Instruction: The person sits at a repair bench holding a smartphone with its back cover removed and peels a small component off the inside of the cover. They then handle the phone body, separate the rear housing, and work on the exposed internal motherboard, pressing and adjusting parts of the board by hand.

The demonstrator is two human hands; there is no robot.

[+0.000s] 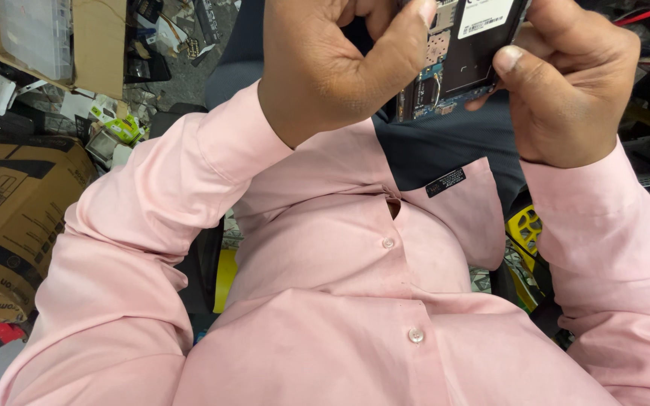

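At top centre of the head view, we hold an opened phone up close, back cover off, blue-green circuit board and a dark battery with a white label showing. Its upper part is cut off by the frame edge. Both hands are clamped on it. Our left hand curls around the phone's left edge, thumb pressed against the board side near the top. Our right hand grips the right edge, thumb tip lying on the lower right corner of the dark battery area. We cannot tell what the fingers behind the phone are doing. The hands sit close together with the phone between them, not touching each other as far as we see.

Below the phone, pink shirt sleeves run down to a pink button-up shirt front with two buttons visible and a small dark tag near the chest pocket. Dark trousers show just under the phone.

Outward on the left, a brown cardboard box lies on the floor, another open cardboard box above it, with scattered small parts and packaging between them. On the right, a yellow plastic piece sits beside the shirt, and a red cable runs across the top right corner.
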